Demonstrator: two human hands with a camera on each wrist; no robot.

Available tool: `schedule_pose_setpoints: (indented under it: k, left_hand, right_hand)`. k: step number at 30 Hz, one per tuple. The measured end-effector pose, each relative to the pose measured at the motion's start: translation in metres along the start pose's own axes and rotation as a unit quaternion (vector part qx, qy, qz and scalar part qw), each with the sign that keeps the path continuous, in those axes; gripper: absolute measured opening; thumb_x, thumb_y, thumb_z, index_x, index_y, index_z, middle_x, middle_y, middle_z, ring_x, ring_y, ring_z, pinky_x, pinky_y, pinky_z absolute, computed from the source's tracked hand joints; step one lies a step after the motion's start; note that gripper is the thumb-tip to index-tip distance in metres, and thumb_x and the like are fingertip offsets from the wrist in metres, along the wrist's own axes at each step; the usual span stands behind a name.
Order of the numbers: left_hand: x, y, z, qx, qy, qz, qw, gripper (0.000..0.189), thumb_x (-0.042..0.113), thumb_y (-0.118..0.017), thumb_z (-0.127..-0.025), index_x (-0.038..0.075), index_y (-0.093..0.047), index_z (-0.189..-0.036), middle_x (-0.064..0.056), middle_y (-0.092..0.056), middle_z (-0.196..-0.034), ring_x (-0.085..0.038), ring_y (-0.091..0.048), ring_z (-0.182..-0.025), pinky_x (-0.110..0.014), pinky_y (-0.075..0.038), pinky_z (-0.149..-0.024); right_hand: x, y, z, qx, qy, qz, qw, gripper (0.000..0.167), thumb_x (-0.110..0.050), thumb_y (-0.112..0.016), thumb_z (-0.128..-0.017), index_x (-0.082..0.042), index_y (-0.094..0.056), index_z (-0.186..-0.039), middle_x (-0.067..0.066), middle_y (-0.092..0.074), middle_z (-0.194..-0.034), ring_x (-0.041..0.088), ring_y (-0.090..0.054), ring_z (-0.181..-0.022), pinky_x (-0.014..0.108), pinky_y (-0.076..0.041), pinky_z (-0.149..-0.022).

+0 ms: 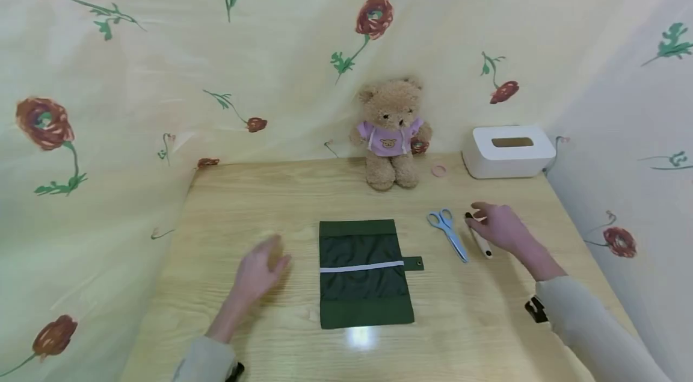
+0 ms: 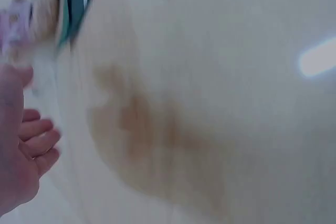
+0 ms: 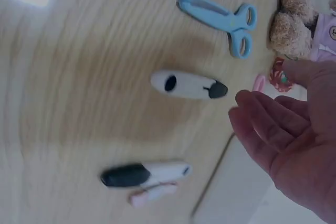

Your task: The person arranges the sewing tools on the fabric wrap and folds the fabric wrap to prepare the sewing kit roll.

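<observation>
My right hand [image 1: 500, 227] hovers by a white cutter-like tool [image 3: 189, 85] with a black tip and a black oval spot; in the right wrist view its loosely bent fingers stand apart from it. Blue scissors [image 1: 448, 233] lie just left of that tool. My left hand [image 1: 257, 268], fingers loosely bent and holding nothing, is over the table left of a dark green fabric pouch [image 1: 357, 286]. The pouch lies spread flat, with a white band across it and a snap tab on its right side.
A teddy bear [image 1: 391, 129] in a purple top sits at the back, near a pink ring [image 1: 438, 171] and a white tissue box [image 1: 509, 159]. In the right wrist view lie a black-and-white tool [image 3: 147, 174] and a small pink-and-white item [image 3: 152, 194]. Flowered cloth [image 1: 271, 57] hangs behind.
</observation>
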State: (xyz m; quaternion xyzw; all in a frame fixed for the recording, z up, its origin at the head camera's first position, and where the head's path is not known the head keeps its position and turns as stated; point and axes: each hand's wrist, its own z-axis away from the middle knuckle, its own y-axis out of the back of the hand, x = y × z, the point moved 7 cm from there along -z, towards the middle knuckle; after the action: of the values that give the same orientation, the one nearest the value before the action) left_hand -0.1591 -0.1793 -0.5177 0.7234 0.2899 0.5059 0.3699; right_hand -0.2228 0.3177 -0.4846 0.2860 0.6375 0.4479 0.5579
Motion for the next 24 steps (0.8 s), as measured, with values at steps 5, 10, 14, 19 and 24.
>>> schedule_pose_setpoints:
  k: [5,10,14,19,24]
  left_hand:
    - [0.039,-0.026,0.021,0.032,-0.055,0.078,0.9949,0.041,0.011,-0.082,-0.081,-0.006,-0.068,-0.116,-0.012,-0.072,-0.098,-0.022,-0.07,-0.082,-0.038,-0.056,-0.072]
    - [0.051,-0.056,0.026,-0.011,-0.074,0.075,0.9943,0.067,0.022,-0.089,-0.075,0.0,-0.061,-0.131,-0.015,-0.06,-0.122,-0.033,-0.054,-0.113,-0.054,-0.044,-0.093]
    - [0.047,-0.069,0.028,-0.026,-0.071,0.06,0.9953,0.074,0.026,-0.09,-0.074,0.002,-0.057,-0.136,-0.018,-0.051,-0.133,-0.038,-0.045,-0.119,-0.059,-0.038,-0.093]
    - [0.042,-0.074,0.03,-0.008,-0.073,0.057,0.9957,0.073,0.028,-0.09,-0.074,0.002,-0.058,-0.134,-0.018,-0.049,-0.133,-0.039,-0.043,-0.118,-0.058,-0.036,-0.091]
    - [0.042,-0.077,0.03,0.01,-0.089,0.058,0.9943,0.069,0.029,-0.089,-0.073,0.004,-0.061,-0.131,-0.018,-0.05,-0.132,-0.038,-0.044,-0.115,-0.057,-0.036,-0.09]
  right_hand:
    - [-0.002,-0.019,-0.009,0.009,-0.034,-0.127,0.9912,0.038,-0.002,-0.064,-0.093,0.022,-0.054,-0.12,0.028,-0.068,-0.093,0.032,-0.069,-0.068,0.037,-0.055,-0.056]
    - [-0.006,-0.038,-0.014,0.009,-0.057,-0.125,0.9904,0.053,-0.004,-0.073,-0.087,0.025,-0.046,-0.123,0.029,-0.062,-0.095,0.037,-0.065,-0.079,0.045,-0.055,-0.067]
    - [-0.009,-0.045,-0.02,0.007,-0.066,-0.092,0.9935,0.066,-0.008,-0.077,-0.083,0.026,-0.041,-0.127,0.029,-0.061,-0.093,0.04,-0.06,-0.085,0.054,-0.049,-0.078]
    - [-0.009,-0.05,-0.026,-0.009,-0.092,-0.078,0.9927,0.071,-0.007,-0.077,-0.081,0.026,-0.038,-0.13,0.032,-0.06,-0.096,0.041,-0.06,-0.085,0.054,-0.048,-0.078]
    - [-0.006,-0.054,-0.026,-0.035,-0.118,-0.085,0.9888,0.067,-0.004,-0.074,-0.082,0.025,-0.038,-0.13,0.034,-0.06,-0.1,0.038,-0.061,-0.083,0.048,-0.05,-0.074]
